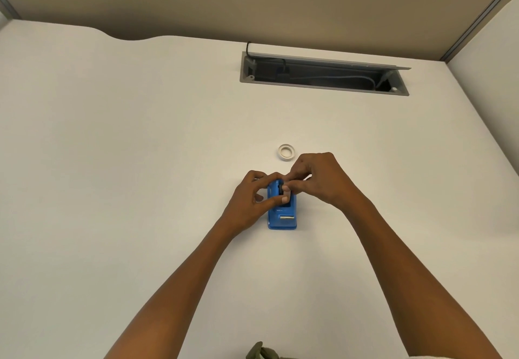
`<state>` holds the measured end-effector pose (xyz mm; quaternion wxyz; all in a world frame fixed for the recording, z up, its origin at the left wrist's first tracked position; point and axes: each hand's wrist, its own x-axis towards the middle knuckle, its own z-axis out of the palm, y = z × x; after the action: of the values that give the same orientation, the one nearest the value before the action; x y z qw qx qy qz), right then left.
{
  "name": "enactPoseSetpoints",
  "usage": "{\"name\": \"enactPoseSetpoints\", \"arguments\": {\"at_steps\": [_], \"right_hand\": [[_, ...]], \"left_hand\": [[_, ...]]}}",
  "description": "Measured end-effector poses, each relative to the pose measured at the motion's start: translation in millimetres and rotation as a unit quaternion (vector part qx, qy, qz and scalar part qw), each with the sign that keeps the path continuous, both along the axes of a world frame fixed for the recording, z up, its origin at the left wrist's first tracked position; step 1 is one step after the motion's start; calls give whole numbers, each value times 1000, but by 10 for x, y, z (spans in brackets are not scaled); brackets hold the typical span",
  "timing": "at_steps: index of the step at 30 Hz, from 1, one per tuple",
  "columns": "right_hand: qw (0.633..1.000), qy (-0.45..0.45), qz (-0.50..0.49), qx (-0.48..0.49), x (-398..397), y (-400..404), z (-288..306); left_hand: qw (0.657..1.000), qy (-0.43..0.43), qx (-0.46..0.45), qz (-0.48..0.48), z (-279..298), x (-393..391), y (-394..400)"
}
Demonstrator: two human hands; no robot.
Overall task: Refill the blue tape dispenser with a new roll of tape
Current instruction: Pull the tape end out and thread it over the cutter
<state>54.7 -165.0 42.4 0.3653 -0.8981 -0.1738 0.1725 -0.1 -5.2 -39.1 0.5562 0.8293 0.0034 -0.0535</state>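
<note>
Both hands were in on it at once. The left hand curled round the left side of the blue tape dispenser, thumb laid across the top by the slot, fingers wrapped over the far end. The right hand came in from the other side, fingers bent and pinching at something small and dark in the dispenser's well; whether that was the hub or an old core, the view did not settle.

The dispenser stood on the white desk, cutter end toward the person, its metal blade strip catching light. Judging by shape, it was hard moulded plastic, probably weighted in the base: stiff, unlikely to flex, best steadied by its 2 side walls and kept clear of that blade.

Just beyond the right hand lay the new roll of tape, flat on the desk, 1 small pale ring. It looked light and rigid, easy to lift by pinching across the rim, though the smooth outer wrap might slip.

Farther back sat an open cable tray sunk into the desk.
</note>
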Motion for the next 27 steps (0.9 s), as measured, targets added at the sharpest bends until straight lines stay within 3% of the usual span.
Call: {"name": "enactPoseSetpoints", "arguments": {"at_steps": [12, 27], "right_hand": [[985, -163, 47, -37, -201, -31, -91], [978, -159, 73, -111, -178, 52, -71]], "left_hand": [[1000, -6, -23, -8, 42, -8, 3], [999, -13, -30, -3, 45, 3, 8]]}}
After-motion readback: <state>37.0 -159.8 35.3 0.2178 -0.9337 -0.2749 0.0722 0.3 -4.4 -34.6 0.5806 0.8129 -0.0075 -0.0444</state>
